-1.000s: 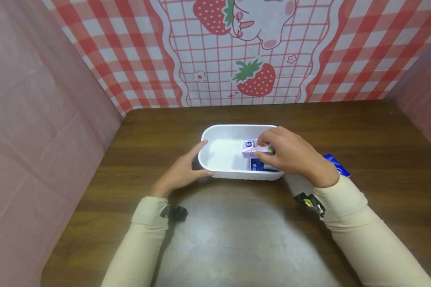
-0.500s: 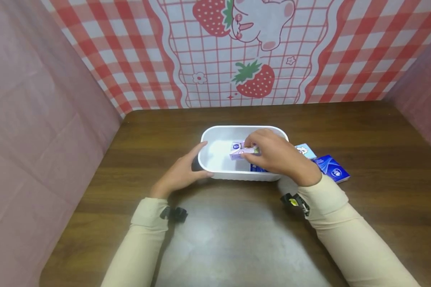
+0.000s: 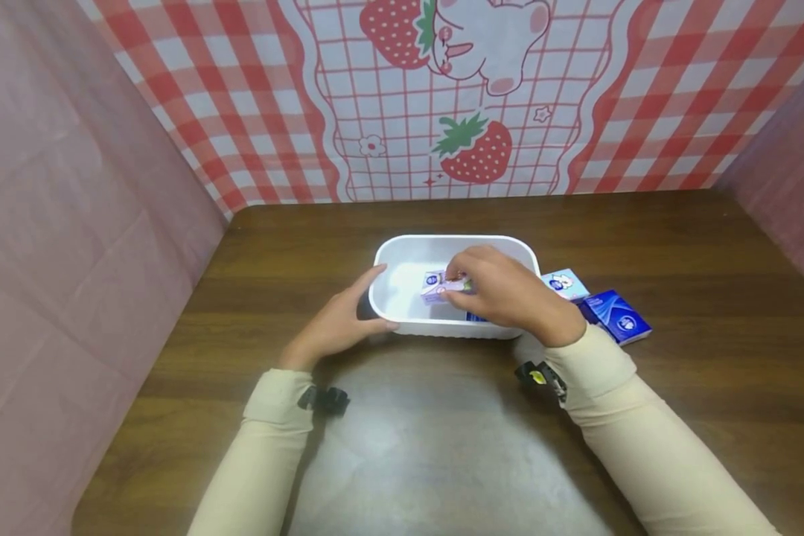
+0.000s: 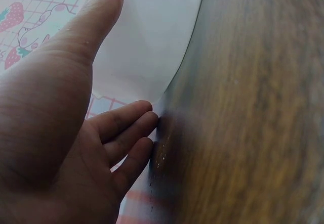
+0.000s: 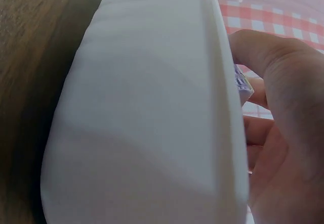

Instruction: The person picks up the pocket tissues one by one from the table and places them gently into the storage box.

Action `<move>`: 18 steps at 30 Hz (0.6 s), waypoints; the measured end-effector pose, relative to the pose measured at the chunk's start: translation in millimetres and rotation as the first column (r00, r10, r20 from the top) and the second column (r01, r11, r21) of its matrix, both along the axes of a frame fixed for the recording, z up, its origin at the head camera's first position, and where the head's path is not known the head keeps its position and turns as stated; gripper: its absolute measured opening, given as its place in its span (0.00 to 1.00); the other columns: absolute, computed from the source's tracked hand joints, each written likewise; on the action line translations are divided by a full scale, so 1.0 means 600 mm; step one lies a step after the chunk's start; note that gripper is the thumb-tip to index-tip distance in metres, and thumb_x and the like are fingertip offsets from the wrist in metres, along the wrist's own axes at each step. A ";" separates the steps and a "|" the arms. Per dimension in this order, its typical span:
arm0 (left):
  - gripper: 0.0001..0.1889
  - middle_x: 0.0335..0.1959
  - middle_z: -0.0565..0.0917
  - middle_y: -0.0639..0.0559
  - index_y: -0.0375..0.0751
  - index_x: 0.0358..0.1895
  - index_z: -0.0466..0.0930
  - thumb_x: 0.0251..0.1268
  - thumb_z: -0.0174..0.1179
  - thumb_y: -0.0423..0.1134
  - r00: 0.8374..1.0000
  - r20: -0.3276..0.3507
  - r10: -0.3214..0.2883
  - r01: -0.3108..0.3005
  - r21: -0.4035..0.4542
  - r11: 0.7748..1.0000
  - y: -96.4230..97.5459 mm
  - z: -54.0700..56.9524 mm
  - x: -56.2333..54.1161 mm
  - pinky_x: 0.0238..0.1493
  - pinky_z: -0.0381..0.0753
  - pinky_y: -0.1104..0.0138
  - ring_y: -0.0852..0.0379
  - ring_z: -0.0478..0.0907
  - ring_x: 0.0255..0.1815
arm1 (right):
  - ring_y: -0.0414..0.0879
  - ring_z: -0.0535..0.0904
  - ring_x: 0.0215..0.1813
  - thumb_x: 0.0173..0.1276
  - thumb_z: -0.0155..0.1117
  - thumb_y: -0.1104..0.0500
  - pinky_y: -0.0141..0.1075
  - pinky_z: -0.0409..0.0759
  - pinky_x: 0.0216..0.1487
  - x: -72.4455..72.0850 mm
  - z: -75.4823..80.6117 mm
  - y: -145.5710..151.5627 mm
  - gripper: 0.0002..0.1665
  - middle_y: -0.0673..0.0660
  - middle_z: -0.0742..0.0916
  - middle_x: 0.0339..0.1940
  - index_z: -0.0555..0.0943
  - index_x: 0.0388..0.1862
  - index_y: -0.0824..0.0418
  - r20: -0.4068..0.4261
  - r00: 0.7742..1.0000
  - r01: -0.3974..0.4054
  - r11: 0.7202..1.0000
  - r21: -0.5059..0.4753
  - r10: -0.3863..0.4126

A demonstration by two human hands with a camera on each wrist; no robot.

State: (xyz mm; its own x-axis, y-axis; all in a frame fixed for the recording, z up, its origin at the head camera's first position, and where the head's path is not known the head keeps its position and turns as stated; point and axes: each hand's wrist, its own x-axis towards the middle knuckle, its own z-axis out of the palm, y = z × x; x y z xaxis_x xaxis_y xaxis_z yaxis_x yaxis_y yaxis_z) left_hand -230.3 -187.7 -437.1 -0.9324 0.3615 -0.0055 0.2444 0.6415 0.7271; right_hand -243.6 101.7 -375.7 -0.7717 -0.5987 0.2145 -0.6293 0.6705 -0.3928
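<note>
A white plastic bin [image 3: 449, 328] stands on the table. My left hand [image 3: 333, 318] spans its left end with fingers fairly straight, index fingertip at the rim and thumb at the front corner. In the left wrist view the thumb lies along the white wall, and the other fingers rest loosely by its end. Inside the bin, my right hand [image 3: 502, 290] pinches a small lilac tissue pack [image 3: 432, 289] between thumb and fingers. A dark blue pack [image 3: 476, 317] lies below that hand, mostly hidden. The right wrist view shows the bin's wall [image 5: 147, 92] covering most of the lilac pack.
Just right of the bin lie a light blue tissue pack [image 3: 566, 283] with a white cartoon figure and a dark blue tissue pack [image 3: 618, 316], close together. The wooden table [image 3: 295, 246] meets a red checked strawberry cloth [image 3: 268, 112] at the back.
My right hand has moved left inside the bin with the lilac tissue pack, uncovering the light blue pack on the table. The left hand and the bin have stayed about where they were.
</note>
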 end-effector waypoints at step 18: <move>0.52 0.79 0.60 0.55 0.76 0.79 0.49 0.51 0.71 0.67 1.000 0.027 0.010 -0.010 0.007 1.000 0.002 0.001 0.001 0.72 0.60 0.44 0.51 0.57 0.77 | 0.48 0.78 0.43 0.63 0.75 0.50 0.45 0.78 0.49 -0.014 -0.023 -0.016 0.15 0.53 0.84 0.37 0.82 0.38 0.59 0.026 0.999 -0.038 0.999 -0.002 0.038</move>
